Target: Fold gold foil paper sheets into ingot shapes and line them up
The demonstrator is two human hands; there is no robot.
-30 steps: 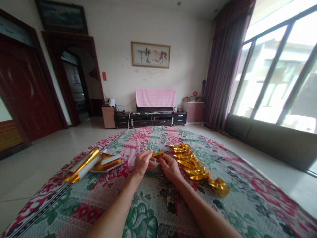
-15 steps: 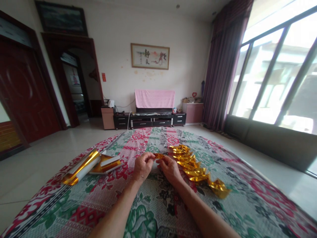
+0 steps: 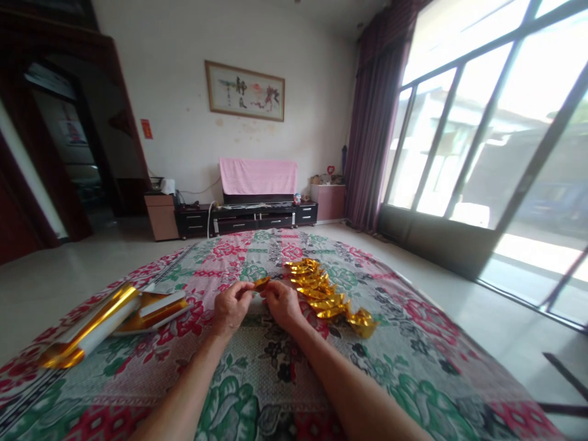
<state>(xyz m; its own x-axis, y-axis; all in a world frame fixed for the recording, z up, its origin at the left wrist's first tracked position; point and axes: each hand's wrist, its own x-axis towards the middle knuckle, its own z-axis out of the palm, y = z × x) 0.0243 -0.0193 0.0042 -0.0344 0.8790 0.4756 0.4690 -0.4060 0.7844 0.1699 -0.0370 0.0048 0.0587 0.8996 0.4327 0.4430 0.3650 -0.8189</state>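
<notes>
Pinching a small gold piece by its ends, just below the frame's centre, the left hand and right hand have something seemingly light, slick and easily crushed — best held gently there.

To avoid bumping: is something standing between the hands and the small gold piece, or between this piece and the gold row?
The left hand and right hand both touch the small gold piece, nothing visible between. The right hand stands between piece and gold row.
</notes>
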